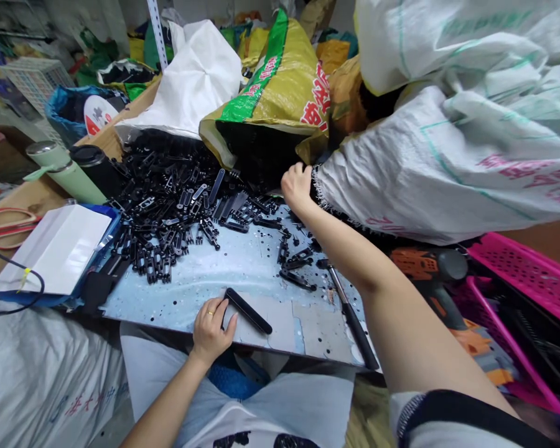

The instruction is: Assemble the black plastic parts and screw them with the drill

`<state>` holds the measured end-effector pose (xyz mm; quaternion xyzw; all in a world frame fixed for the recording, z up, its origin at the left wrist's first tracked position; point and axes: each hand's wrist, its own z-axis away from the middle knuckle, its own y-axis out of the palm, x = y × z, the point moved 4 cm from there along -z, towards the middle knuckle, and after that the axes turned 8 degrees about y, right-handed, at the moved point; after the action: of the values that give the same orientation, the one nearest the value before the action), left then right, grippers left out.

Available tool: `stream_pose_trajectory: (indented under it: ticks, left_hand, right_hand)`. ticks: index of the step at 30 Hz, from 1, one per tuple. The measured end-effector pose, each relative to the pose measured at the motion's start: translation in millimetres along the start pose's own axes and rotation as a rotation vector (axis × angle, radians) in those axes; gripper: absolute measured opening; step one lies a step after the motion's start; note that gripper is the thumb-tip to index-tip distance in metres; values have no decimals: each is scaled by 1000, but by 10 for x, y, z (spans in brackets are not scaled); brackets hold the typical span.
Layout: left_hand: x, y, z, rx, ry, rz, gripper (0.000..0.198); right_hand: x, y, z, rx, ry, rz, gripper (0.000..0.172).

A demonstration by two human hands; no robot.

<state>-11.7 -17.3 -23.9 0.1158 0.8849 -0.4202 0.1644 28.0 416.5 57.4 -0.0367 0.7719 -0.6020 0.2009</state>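
My left hand (214,328), with a ring on one finger, rests at the table's near edge. Its curled fingers and thumb hold the near-left end of a long black bar with rounded ends (249,311), which lies slanted over the table. My right hand (297,185) is stretched far forward, beside the frayed mouth of a white sack (401,180) and the dark opening of a yellow-green sack (280,81). Its fingers are curled, and what they hold, if anything, is hidden. Small black plastic parts (168,205) lie heaped left of it.
A hammer (350,311) lies under my right forearm. On the right are an orange-black power drill (424,267) and a pink basket (522,274). At left stand a green flask (68,171), red scissors (9,227) and a white pad (56,249).
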Motion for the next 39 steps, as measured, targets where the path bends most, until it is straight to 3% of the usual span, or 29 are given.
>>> stream_pose_trajectory:
  ticks: [1, 3, 7, 11, 16, 19, 23, 26, 29, 32, 34, 37, 39]
  left_hand:
    - [1, 5, 4, 1, -5, -3, 29]
    - [7, 10, 7, -2, -14, -8, 28]
    - [17, 14, 7, -10, -16, -12, 26]
    - [28, 22, 20, -8, -13, -17, 26]
    - [36, 23, 30, 7, -21, -8, 26]
    - [39, 30, 31, 10, -18, -8, 26]
    - [36, 31, 45, 20, -18, -10, 27]
    - [21, -37, 3, 46, -37, -35, 30]
    - [-60, -81, -144, 232, 101, -52, 40]
    - [-176, -31, -303, 513, 374, -19, 41]
    - [-201, 10, -391, 608, 445, -44, 32]
    - [-197, 44, -470, 649, 410, -136, 28]
    - [-212, 45, -480, 649, 375, -184, 29]
  right_hand:
    - [-56, -86, -99, -80, 65, 30, 46]
    - [-191, -138, -275, -64, 134, 84, 49]
    - [-336, -16, -397, 165, -90, 98, 46]
    - [-376, -30, -298, 187, -210, 178, 38]
    - [-232, -186, 242, 237, -495, 350, 28]
    - [-220, -278, 777, 280, -528, 367, 28]
    - [-496, -411, 1287, 401, -323, 322, 31]
    - [-761, -546, 1447, 368, -197, 195, 24]
    - [-885, -569, 1705, 359, -110, -155, 28]
    - [-774, -351, 2327, 662, 37, -819, 32]
    - [-632, -163, 2880, 848, 216, -1257, 34]
    - [-543, 86, 3623, 875, 548, -1584, 36]
    - [-575, 202, 3950, 890, 651, -1590, 40]
